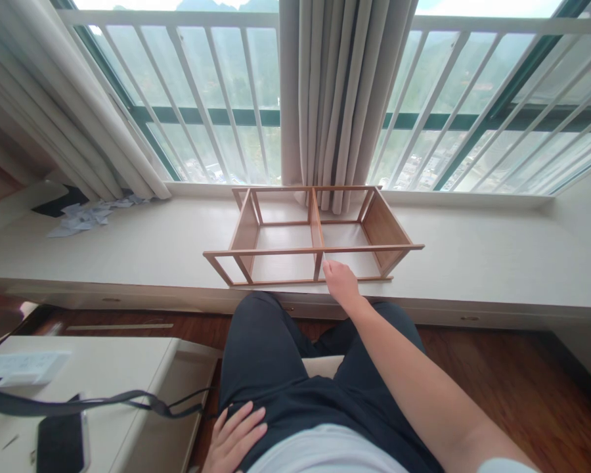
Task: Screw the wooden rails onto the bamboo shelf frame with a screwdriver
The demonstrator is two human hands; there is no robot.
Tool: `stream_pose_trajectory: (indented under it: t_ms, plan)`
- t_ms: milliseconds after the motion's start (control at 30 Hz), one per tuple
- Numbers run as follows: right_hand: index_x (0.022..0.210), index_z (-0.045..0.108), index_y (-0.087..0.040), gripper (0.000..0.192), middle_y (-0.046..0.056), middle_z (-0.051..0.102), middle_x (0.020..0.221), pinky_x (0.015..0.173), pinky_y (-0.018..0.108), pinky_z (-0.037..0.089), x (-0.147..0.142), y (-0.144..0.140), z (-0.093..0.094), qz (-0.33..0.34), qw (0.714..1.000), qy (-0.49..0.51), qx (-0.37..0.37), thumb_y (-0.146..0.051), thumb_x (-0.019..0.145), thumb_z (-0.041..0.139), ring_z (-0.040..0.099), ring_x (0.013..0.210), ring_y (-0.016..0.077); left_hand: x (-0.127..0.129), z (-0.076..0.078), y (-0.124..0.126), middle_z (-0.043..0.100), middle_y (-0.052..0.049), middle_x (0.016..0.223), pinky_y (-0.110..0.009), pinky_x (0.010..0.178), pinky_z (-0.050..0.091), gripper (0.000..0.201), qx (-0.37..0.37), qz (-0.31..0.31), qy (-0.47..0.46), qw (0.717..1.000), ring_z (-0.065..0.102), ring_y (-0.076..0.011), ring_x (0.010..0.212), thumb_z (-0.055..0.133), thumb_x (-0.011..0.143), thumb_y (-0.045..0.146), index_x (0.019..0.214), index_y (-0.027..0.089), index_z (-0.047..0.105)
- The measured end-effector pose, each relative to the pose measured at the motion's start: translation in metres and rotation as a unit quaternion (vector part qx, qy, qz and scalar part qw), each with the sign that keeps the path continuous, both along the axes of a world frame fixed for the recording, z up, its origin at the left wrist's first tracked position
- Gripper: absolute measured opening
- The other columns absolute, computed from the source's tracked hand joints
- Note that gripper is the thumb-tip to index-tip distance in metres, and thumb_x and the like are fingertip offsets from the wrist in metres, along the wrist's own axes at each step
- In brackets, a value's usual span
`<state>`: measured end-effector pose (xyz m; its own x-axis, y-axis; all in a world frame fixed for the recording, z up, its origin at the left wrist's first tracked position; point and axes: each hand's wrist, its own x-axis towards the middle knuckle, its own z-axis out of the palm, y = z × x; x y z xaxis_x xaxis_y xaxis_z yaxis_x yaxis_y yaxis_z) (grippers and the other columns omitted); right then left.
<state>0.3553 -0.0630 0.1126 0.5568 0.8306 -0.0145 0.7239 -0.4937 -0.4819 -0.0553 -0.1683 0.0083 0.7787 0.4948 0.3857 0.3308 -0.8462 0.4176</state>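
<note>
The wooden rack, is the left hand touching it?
Apart. The head view shows it: the left hand is down at the lap, and the thigh lies between it and the wooden rack.

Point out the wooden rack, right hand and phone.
Wooden rack (316,218): head view, on its middle divider.
Right hand (341,282): head view, on the back of the hand.
Phone (60,440): head view, on its dark screen.

And across the whole dial, twelve round to twelve, no text, brand or number can be read.
</note>
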Motion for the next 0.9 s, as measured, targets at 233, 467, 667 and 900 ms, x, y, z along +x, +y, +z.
stream_pose_trajectory:
  t_ms: [233,467,667,900]
  plan:
    - [0.060,0.045,-0.022,0.046,0.000,0.048,0.053,0.055,0.027,0.025,0.007,0.005,-0.026,-0.003,0.977,0.164,0.139,-0.041,0.100,0.031,0.044,0.055,0.0153,0.001,0.000,-0.001,0.068,-0.003,0.133,-0.042,0.121,0.028,0.055,-0.003,0.001,-0.008,1.000,0.056,-0.0227,0.132,0.022,0.102,0.051,0.133,0.032,0.064]
    - [0.058,0.039,-0.022,0.044,-0.002,0.044,0.052,0.055,0.028,0.024,0.005,0.004,-0.022,-0.014,0.979,0.145,0.142,-0.042,0.097,0.035,0.040,0.054,0.0141,0.001,0.002,-0.001,0.068,-0.004,0.132,-0.043,0.120,0.028,0.055,-0.016,0.006,-0.004,1.000,0.056,-0.0235,0.132,0.022,0.102,0.051,0.132,0.032,0.064]
    - [0.061,0.048,-0.021,0.044,0.000,0.047,0.058,0.056,0.028,0.022,0.001,0.001,-0.015,-0.013,0.991,0.082,0.107,-0.041,0.098,0.037,0.038,0.058,0.0151,0.001,0.004,0.000,0.068,-0.003,0.132,-0.042,0.120,0.029,0.054,-0.004,0.002,-0.003,1.000,0.056,-0.0231,0.132,0.022,0.102,0.050,0.133,0.033,0.064]
    - [0.061,0.047,-0.021,0.045,-0.001,0.045,0.057,0.057,0.028,0.022,0.001,0.001,-0.018,-0.009,0.991,0.079,0.110,-0.044,0.099,0.039,0.036,0.058,0.0147,0.000,0.002,-0.002,0.069,-0.003,0.131,-0.043,0.120,0.029,0.056,-0.011,0.008,0.004,1.000,0.057,-0.0233,0.130,0.022,0.102,0.052,0.132,0.033,0.065]
